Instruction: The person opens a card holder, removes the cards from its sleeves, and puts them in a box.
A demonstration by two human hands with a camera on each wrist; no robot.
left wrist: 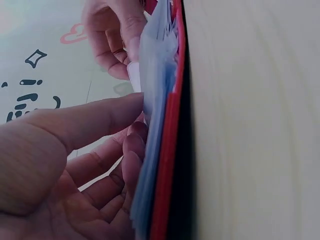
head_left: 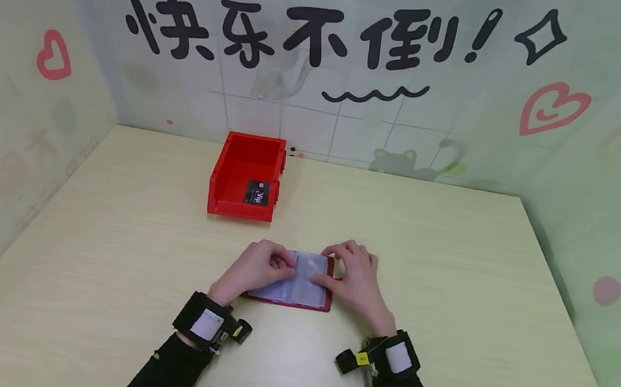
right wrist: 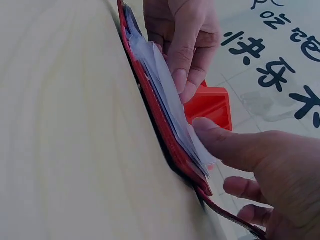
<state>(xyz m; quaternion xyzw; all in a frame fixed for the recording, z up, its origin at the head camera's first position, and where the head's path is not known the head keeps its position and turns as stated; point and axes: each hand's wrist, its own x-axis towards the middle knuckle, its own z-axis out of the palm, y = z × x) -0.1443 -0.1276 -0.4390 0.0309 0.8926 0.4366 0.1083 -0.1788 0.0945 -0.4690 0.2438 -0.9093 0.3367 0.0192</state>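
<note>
A red card holder lies open on the table, its stack of clear plastic sleeves facing up. My left hand bends over its left half, thumb and fingertips pinching a sleeve near the middle. At the right side, my right hand holds the holder, with its thumb on the sleeves and a finger at the far edge. In the right wrist view, that thumb touches a lifted sleeve corner. A thin strap runs from the holder's edge beneath the right fingers. Whether the sleeves contain a card cannot be made out.
Behind the holder, slightly left, stands a red plastic bin containing a black card marked "Vip". The pale wooden table is bordered by printed cloth walls. Both wrists carry strapped cameras.
</note>
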